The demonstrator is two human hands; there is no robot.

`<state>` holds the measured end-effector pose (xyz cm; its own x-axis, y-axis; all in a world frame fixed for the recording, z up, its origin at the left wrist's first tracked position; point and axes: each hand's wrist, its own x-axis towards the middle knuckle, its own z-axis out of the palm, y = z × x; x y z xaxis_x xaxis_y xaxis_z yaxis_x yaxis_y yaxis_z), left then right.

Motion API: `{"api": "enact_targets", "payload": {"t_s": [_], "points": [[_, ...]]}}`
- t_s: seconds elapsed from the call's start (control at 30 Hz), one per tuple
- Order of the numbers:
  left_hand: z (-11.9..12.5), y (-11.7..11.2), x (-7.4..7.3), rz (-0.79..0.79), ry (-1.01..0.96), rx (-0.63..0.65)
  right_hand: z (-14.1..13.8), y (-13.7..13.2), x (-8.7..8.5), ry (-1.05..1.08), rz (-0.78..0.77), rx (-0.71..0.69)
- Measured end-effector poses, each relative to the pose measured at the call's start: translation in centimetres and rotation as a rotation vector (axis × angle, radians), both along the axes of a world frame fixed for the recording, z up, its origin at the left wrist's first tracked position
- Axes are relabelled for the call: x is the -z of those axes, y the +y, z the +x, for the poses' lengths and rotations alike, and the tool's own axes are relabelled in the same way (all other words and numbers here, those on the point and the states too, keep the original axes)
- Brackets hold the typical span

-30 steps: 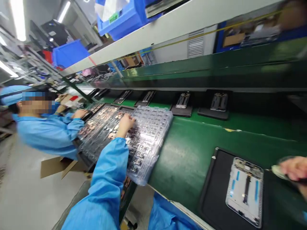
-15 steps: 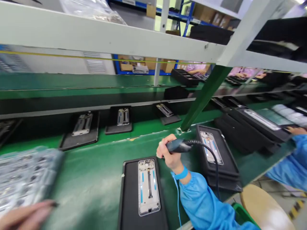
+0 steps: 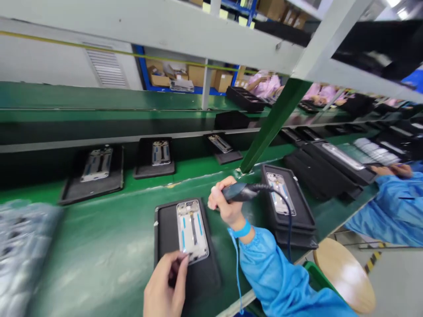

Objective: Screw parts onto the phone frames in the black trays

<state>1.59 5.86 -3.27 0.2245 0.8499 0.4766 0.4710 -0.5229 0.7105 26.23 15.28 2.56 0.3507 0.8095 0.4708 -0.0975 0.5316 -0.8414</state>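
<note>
My right hand (image 3: 226, 198) is closed firmly around a dark handheld tool (image 3: 239, 191) with a black cable (image 3: 291, 229), and my fingers hide its front end. This hand is just to the right of the metal phone frame (image 3: 192, 231), and on its wrist I wear a blue wrist strap (image 3: 242, 230). My left hand (image 3: 163, 288) is at the lower end of the frame, and its fingers (image 3: 183, 259) are pinched together on a small dark object (image 3: 174, 274); I cannot tell what it is, because they cover most of it. The frame lies on a black mat (image 3: 167, 229), near the front edge of the green table (image 3: 99, 237). Just to the right is a stack of black trays (image 3: 294, 224), with a second frame (image 3: 280, 193) on top. At the left edge of the view lies a clear plastic tray (image 3: 23, 251), and far to the right a co-worker's blue sleeve (image 3: 390, 211) is beside more black trays (image 3: 327, 167).
</note>
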Motion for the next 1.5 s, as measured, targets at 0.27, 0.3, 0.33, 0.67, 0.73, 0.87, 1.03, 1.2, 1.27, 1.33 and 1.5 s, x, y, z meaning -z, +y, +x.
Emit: {"api": "enact_targets", "payload": {"t_s": [0.27,0.3,0.33,0.67,0.73,0.87,1.03,1.2,1.27,1.33,1.5], "points": [[-0.6,4.4,-4.5,-0.400,0.198,0.225,0.9,-1.2,0.3,0.064,0.039,0.046],[-0.5,4.5,-4.7,-0.428,0.234,0.255,0.9,-1.3,0.3,0.050,0.051,0.046],[-0.3,4.5,-4.8,-0.447,0.268,0.273,1.0,-1.3,0.3,0.043,0.059,0.042],[2.1,3.4,-3.6,-0.480,0.426,0.287,1.1,-1.5,-0.1,-0.006,0.032,0.059],[1.7,3.1,-3.1,-0.419,0.414,0.263,1.2,-1.6,-0.3,-0.015,0.036,0.083],[0.9,3.1,-2.6,-0.296,0.417,0.188,1.3,-1.7,-0.8,-0.016,0.028,0.108],[0.7,3.8,-2.8,-0.298,0.510,0.251,1.9,-1.6,-1.6,-0.004,0.084,0.145],[0.6,4.5,-2.8,-0.290,0.540,0.254,3.5,-1.3,-2.3,-0.023,0.107,0.220],[0.4,4.8,-2.7,-0.260,0.528,0.250,4.5,-1.1,-2.6,-0.019,0.099,0.248],[0.5,5.0,-2.4,-0.227,0.516,0.250,5.6,-0.7,-2.9,-0.014,0.086,0.256],[1.1,5.7,-2.1,-0.180,0.481,0.209,7.1,0.9,-2.3,-0.015,0.057,0.231]]}}
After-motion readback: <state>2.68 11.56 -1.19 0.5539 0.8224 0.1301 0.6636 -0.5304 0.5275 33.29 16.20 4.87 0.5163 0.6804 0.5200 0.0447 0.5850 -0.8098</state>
